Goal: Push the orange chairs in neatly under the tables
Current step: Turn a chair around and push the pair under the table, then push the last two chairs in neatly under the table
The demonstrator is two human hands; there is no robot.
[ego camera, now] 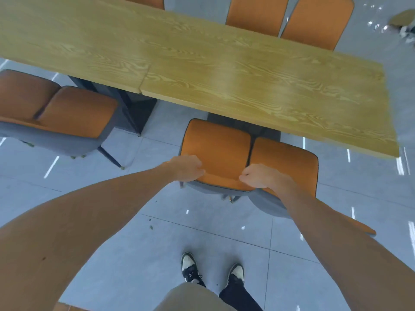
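A floor of large pale grey tiles [208, 243] is seen, crossed by thin dark joints, and bright streaks of light are reflected on it. A long counter of yellow wood grain [202, 63] is carried on dark bases [134, 111]. Small green crumbs [151, 227] are scattered on the tiles.

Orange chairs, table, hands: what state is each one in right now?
Left hand: grips the top of the near chair's backrest.
Right hand: grips the same backrest top.
Near orange chair: upright, seat front just under the table edge, not fully in.
Left orange chair: upright, standing out from the table.
Two far orange chairs: upright, against the far edge.
Wooden table: top bare.
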